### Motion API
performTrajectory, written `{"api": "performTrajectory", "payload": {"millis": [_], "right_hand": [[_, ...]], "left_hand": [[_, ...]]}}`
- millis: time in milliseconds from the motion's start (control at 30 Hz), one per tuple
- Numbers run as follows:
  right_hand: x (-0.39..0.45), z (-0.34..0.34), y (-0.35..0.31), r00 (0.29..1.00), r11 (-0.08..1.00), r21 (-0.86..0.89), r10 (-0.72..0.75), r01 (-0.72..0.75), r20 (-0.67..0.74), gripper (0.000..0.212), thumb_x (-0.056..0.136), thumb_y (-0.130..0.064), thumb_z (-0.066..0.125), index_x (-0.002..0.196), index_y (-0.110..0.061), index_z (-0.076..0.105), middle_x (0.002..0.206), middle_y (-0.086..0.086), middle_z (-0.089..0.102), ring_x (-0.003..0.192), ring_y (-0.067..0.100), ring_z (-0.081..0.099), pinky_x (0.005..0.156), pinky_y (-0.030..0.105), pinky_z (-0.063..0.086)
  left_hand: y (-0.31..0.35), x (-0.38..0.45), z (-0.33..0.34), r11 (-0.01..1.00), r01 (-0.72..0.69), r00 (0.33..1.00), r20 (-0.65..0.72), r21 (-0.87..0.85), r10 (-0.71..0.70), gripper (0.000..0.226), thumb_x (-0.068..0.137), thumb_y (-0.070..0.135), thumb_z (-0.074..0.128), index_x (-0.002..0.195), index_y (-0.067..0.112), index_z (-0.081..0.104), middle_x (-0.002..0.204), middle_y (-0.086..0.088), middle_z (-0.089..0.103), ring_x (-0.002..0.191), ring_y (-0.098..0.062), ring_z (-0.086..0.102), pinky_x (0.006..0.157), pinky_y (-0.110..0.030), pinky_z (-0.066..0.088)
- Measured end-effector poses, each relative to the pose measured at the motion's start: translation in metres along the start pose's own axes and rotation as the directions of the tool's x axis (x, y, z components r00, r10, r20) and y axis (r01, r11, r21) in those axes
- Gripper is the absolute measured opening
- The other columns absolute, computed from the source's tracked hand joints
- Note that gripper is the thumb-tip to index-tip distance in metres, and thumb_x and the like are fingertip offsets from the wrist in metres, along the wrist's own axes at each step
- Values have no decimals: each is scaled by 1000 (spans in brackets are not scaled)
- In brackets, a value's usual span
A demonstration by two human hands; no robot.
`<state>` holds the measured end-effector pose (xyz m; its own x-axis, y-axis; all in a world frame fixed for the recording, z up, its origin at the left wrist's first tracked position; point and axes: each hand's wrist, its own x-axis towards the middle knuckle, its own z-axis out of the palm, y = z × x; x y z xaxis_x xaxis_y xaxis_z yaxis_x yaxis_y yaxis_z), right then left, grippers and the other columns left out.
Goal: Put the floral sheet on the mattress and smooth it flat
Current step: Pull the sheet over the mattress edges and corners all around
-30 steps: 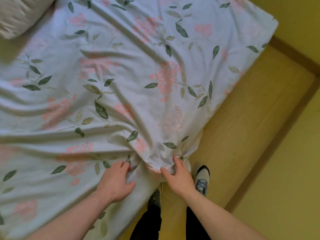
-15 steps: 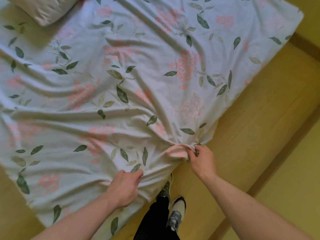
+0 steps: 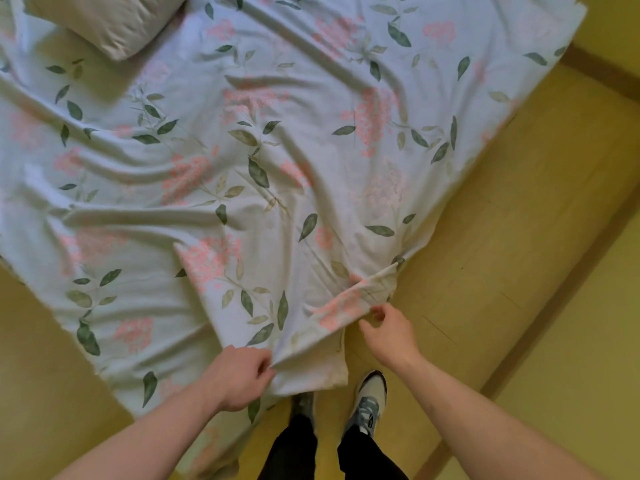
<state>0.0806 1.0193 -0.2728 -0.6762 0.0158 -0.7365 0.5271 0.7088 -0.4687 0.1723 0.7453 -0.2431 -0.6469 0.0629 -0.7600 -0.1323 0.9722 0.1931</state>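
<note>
Floral sheet (image 3: 277, 150) lies rumpled over the mattress, its near corner folded back at 5 o'clock. Left hand (image 3: 239, 379) clenches a fold of that flap at 6 o'clock. Right hand (image 3: 391, 334) pinches the flap's edge. Since half a second ago, more flap has turned up and the hands sit farther apart.

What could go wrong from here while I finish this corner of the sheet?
The sheet has long ridges running across it; pulling only at this corner, where the left hand and right hand grip it, may skew it rather than flatten them. The hanging flap drops right by your shoes, so you might step on it. The pillow rests on the far end and could get dragged along.
</note>
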Motion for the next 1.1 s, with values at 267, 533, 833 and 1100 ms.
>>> {"api": "performTrajectory", "payload": {"millis": [267, 533, 833, 1100], "right_hand": [[-29, 103, -10, 961, 974, 141, 143, -180, 237, 61, 94, -67, 51, 131, -19, 58, 124, -1, 64, 102, 17, 59, 78, 31, 48], [-24, 177, -21, 945, 898, 297, 322, -324, 58, 46, 108, -40, 38, 114, -3, 64, 109, 11, 68, 97, 28, 63, 80, 33, 47], [-49, 182, -9, 916, 892, 207, 395, -402, 77, 35, 106, -42, 45, 110, -10, 60, 107, 13, 69, 91, 33, 67, 72, 40, 53], [-33, 181, -10, 839, 865, -133, 502, -484, 209, 35, 109, -29, 37, 110, -3, 59, 111, 19, 72, 80, 28, 69, 67, 35, 55]], "left_hand": [[-56, 31, 6, 573, 393, 689, -182, -719, -701, 55, 88, 53, 67, 120, 14, 47, 125, -6, 54, 94, -28, 59, 84, -42, 51], [-124, 74, 4, 554, 434, 742, -68, -710, -668, 31, 92, 34, 61, 68, 16, 54, 70, -10, 57, 73, -34, 57, 62, -35, 42], [-158, 21, 14, 721, 291, 718, -354, -629, -599, 40, 88, 25, 57, 55, 15, 36, 51, -3, 38, 55, -29, 37, 53, -32, 23], [-183, 25, 31, 787, 241, 865, -243, -568, -440, 46, 97, 41, 58, 61, 15, 49, 54, -3, 50, 62, -29, 55, 56, -33, 34]]}}
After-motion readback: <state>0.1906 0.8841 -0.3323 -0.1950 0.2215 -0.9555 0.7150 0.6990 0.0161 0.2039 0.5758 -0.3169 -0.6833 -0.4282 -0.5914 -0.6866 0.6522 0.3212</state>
